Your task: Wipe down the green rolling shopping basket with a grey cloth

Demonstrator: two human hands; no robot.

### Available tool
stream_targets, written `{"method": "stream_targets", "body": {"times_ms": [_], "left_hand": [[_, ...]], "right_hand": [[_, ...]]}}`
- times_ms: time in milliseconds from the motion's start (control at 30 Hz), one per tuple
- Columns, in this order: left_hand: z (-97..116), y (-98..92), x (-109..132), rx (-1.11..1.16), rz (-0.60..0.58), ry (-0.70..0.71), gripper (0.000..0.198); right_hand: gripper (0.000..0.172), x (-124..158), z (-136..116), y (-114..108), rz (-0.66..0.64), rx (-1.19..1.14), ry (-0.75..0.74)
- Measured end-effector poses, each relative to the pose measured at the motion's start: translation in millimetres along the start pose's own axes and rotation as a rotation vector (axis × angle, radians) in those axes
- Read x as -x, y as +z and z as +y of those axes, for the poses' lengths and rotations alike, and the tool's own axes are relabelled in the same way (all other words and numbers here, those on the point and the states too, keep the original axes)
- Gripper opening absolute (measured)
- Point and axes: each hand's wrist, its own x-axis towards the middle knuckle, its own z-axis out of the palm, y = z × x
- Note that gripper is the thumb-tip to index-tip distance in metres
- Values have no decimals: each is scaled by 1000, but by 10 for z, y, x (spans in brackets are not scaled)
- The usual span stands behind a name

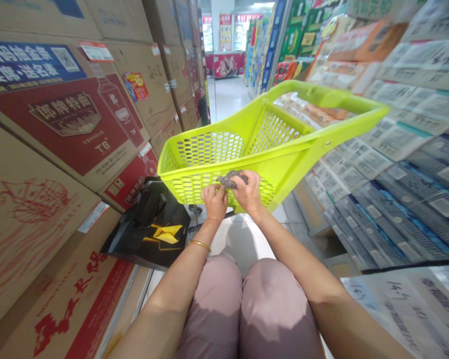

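The person's right hand grips a crumpled gray cloth at the perforated near side of the lime-green basket cart, while the curled left hand is just beside the cloth, and whether it holds anything cannot be told.

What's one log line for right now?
right hand: holding crumpled gray cloth | left hand: beside cloth, contact unclear | lime-green shopping cart: perforated side facing hands
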Motion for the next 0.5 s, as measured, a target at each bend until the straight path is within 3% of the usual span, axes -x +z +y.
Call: {"method": "stream_targets", "body": {"times_ms": [267, 500], "left_hand": [[6, -16, 13, 24, -30, -21, 27], [27, -23, 10, 14, 9, 0, 24]], "right_hand": [[17, 494, 85, 132, -154, -58, -32], [19, 433, 109, 42, -197, -50, -45]]}}
